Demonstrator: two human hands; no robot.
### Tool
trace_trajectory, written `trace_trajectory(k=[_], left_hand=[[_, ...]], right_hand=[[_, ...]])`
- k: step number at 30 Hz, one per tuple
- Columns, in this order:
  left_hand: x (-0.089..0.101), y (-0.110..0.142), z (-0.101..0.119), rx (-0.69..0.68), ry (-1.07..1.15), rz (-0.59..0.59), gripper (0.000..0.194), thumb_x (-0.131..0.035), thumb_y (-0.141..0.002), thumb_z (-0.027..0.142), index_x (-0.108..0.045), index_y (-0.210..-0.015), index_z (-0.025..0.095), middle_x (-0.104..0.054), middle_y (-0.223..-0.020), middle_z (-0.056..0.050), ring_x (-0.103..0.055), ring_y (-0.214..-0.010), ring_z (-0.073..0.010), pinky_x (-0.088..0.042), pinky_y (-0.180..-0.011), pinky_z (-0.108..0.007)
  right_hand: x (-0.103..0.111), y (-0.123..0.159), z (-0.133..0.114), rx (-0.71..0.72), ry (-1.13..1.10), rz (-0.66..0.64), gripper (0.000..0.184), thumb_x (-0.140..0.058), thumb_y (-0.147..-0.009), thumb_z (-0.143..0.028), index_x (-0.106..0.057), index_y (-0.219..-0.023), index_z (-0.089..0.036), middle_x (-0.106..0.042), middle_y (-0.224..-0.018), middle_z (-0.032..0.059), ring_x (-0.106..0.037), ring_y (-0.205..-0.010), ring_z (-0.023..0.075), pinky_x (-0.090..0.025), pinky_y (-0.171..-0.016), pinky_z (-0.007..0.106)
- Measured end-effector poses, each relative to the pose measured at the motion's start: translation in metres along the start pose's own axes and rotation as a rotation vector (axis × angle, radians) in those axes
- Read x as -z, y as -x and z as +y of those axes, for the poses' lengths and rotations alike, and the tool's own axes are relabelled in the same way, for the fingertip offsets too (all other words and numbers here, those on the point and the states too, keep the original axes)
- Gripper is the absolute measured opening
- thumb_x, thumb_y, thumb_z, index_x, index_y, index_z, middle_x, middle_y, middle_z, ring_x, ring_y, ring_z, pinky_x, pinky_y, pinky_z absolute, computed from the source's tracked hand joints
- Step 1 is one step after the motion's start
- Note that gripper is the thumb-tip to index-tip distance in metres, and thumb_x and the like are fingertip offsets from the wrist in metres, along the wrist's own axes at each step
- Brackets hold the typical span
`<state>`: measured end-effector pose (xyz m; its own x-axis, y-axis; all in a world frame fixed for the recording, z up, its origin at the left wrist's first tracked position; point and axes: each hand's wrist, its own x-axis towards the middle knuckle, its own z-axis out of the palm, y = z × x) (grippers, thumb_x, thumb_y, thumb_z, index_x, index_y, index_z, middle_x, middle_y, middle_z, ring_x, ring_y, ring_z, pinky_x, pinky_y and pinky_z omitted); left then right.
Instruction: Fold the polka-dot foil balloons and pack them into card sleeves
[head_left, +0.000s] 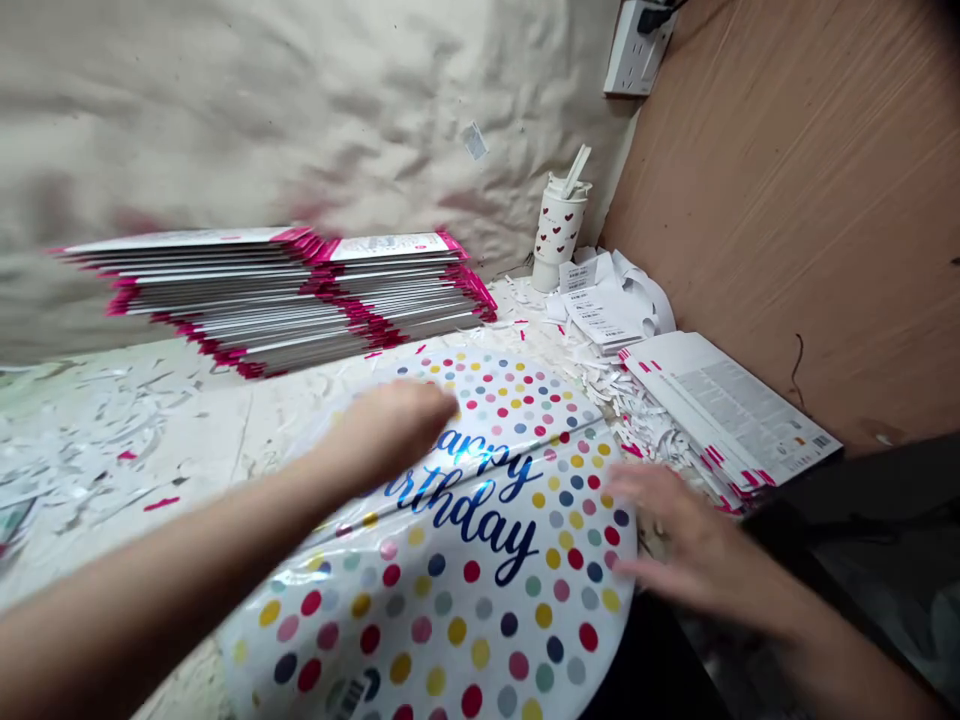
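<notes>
Left forearm (187, 540) crosses the already spread-out birthday foil balloon (450, 630), left hand (405, 418) curled (grip unclear), right hand (690, 550) splayed at its edge.

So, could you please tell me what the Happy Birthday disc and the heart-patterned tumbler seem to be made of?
Happy Birthday disc: probably thin plastic or foil film, glossy, given its glare and crease lines.
Heart-patterned tumbler: likely plastic or coated metal; its smooth, pale finish leaves that open.
</notes>
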<state>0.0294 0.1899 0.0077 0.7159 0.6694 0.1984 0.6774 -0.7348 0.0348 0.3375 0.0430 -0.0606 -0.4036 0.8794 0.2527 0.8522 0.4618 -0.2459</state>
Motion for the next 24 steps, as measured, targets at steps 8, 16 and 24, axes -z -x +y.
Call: trace_trajectory(k=[8, 16, 24], left_hand=[[-0.049, 0.166, 0.136, -0.224, 0.213, -0.087, 0.028, -0.058, -0.077, 0.026, -0.057, -0.103, 0.015, -0.067, -0.086, -0.008, -0.06, -0.07, -0.0213, -0.054, -0.06, -0.033], [-0.041, 0.166, 0.138, 0.12, 0.546, -0.142, 0.022, -0.04, -0.084, 0.017, -0.06, -0.077, 0.019, -0.062, -0.07, -0.005, -0.057, -0.064, -0.0152, -0.046, -0.056, -0.025], [-0.031, 0.118, 0.106, 0.621, 1.216, -0.652, 0.032, -0.052, -0.076, 0.048, -0.053, -0.07, 0.016, -0.052, -0.058, 0.003, -0.044, -0.05, -0.0091, -0.032, -0.045, -0.02]], right_hand=[[-0.042, 0.019, -0.075, 0.441, -0.188, -0.146, 0.037, -0.04, -0.086, -0.011, -0.053, -0.121, -0.012, -0.059, -0.121, 0.0108, -0.053, -0.115, 0.0226, -0.041, -0.099, 0.041], [-0.039, 0.016, -0.068, 0.386, -0.366, -0.214, 0.038, -0.045, -0.082, -0.009, -0.058, -0.118, -0.015, -0.061, -0.119, 0.0082, -0.055, -0.113, 0.0176, -0.04, -0.101, 0.035], [-0.001, -0.009, -0.085, 0.191, -0.472, -0.561, 0.058, -0.071, -0.066, -0.047, -0.057, -0.117, -0.022, -0.062, -0.116, 0.0071, -0.058, -0.106, 0.0225, -0.046, -0.09, 0.031]])
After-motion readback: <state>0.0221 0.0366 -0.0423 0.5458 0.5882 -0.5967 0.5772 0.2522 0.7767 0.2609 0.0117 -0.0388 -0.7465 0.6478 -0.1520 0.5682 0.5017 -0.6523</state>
